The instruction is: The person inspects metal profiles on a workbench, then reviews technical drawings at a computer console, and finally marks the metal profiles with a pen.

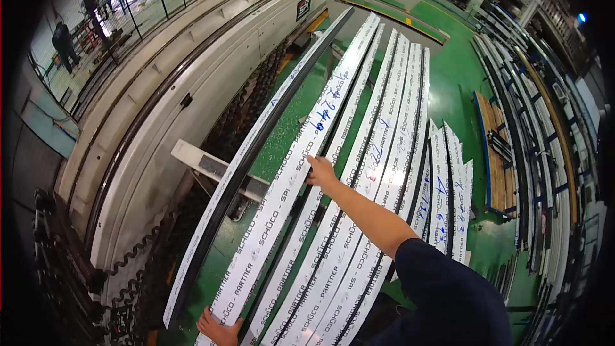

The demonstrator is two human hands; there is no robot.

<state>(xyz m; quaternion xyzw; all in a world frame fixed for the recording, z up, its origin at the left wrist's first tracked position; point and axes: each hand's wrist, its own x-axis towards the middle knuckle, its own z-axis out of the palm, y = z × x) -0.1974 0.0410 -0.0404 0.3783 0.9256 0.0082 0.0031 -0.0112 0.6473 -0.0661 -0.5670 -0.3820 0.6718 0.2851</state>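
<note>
A long aluminium profile (282,202) wrapped in white printed film, with handwritten blue figures near its far end, lies slanting away from me. My left hand (219,329) is at its near end, fingers curled over the left edge and thumb on the right. Farther along, my right hand (322,173) grips the same profile from its right side, fingers bent at the edge; their tips are partly hidden. Left of it, apart, runs another profile (240,170) with a black strip. Several more film-covered profiles (378,173) lie side by side under my right forearm.
Pale support arms (208,165) jut out from a long machine bed (198,86) on the left. At right, shorter profiles (442,186), a wooden pallet (496,154) and racks of long bars (544,128) stand on the green floor. Two people (64,45) are behind a far fence.
</note>
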